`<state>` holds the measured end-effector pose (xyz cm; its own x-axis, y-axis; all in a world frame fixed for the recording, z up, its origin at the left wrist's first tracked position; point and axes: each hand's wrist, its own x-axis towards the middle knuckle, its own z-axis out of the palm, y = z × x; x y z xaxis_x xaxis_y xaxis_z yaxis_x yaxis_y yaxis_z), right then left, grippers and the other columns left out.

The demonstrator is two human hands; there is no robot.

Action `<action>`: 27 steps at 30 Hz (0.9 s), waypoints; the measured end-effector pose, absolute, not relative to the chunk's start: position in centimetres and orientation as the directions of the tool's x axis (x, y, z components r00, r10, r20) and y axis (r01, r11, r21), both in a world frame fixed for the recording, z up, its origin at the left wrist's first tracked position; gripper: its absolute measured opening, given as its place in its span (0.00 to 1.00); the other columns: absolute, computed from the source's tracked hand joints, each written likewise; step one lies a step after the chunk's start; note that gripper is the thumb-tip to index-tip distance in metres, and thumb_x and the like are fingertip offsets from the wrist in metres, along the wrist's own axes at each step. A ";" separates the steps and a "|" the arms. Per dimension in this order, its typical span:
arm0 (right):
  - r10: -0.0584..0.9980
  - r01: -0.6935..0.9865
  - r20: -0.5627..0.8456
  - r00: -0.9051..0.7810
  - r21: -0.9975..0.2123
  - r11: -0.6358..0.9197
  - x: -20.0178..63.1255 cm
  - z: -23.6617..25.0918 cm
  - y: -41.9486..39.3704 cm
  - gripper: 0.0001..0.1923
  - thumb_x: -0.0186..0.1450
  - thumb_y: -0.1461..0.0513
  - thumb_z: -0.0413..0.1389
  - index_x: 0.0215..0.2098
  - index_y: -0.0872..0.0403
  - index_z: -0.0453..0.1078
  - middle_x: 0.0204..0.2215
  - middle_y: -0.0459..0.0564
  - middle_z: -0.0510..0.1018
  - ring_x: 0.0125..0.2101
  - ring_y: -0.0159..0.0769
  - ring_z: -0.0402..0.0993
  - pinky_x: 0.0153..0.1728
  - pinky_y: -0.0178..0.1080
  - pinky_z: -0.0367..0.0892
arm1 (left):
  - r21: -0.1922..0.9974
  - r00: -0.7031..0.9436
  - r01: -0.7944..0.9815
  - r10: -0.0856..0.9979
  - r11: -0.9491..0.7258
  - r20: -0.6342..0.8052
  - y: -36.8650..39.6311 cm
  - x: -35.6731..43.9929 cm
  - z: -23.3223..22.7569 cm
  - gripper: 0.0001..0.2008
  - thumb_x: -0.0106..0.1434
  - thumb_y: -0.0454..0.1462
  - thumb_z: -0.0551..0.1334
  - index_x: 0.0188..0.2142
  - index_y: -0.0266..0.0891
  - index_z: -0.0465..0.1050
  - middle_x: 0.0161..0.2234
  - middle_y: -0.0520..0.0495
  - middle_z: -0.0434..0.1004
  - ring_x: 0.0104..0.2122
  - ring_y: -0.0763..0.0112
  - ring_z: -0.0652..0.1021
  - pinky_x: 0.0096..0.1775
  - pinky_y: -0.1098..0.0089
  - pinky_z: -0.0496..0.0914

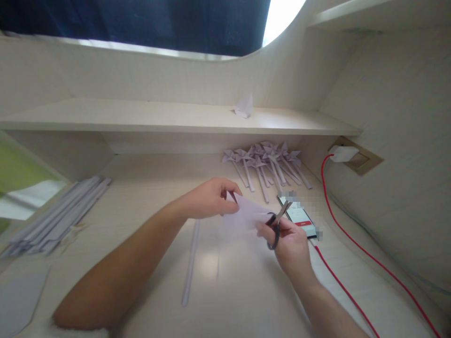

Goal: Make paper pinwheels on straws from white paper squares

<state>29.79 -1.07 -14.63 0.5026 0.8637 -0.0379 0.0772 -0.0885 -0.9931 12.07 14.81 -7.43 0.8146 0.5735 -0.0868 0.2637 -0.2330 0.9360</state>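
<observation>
My left hand (214,198) pinches the upper left corner of a white sheet of paper (243,211) above the desk. In my right hand (289,239) is a pair of scissors (278,220) with dark handles, its blades pointing up and away from the paper. Fingers of that hand also touch the paper's right edge. A rolled paper stick (190,263) lies below my left wrist. Several white paper pinwheels (264,159) on sticks are heaped at the back, beyond my hands.
A bundle of paper sticks (66,211) lies at the left, with a paper sheet (23,295) nearer. A phone (299,216) rests beside my right hand. Its red cable (369,251) runs along the right toward a white charger (341,153). Folded paper (244,107) stands on the shelf (158,115).
</observation>
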 end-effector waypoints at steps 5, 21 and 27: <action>0.838 0.122 0.012 0.545 -0.990 -0.065 30.0 -14.6 -1.4 0.15 0.56 0.53 0.69 0.22 0.55 0.75 0.19 0.47 0.77 0.22 0.35 0.68 0.24 0.36 0.62 | 0.992 0.794 0.122 0.601 -0.011 -0.091 14.6 13.1 -8.9 0.28 0.57 0.41 0.72 0.55 0.41 0.69 0.34 0.50 0.81 0.28 0.69 0.80 0.28 0.73 0.71; 0.913 0.020 -0.054 0.403 -0.998 -0.068 30.3 -14.9 -0.7 0.15 0.59 0.52 0.68 0.31 0.54 0.74 0.23 0.46 0.76 0.26 0.35 0.69 0.29 0.37 0.62 | 0.961 0.717 0.184 0.697 -0.206 0.012 14.6 12.5 -8.0 0.13 0.64 0.42 0.65 0.27 0.34 0.77 0.23 0.50 0.75 0.23 0.74 0.74 0.27 0.74 0.67; 0.967 0.091 -0.224 0.118 -0.968 -0.235 29.1 -15.1 -0.9 0.15 0.57 0.52 0.68 0.32 0.56 0.77 0.26 0.46 0.74 0.27 0.34 0.64 0.29 0.37 0.59 | 0.961 0.613 0.126 0.781 -0.247 0.120 15.5 11.6 -7.9 0.17 0.67 0.45 0.64 0.29 0.34 0.78 0.22 0.48 0.78 0.22 0.74 0.76 0.25 0.75 0.67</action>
<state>29.11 -0.88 -15.12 0.1181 0.9675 -0.2238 0.0911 -0.2349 -0.9677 11.56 15.47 -7.91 0.6129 0.7810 0.1201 0.1260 -0.2466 0.9609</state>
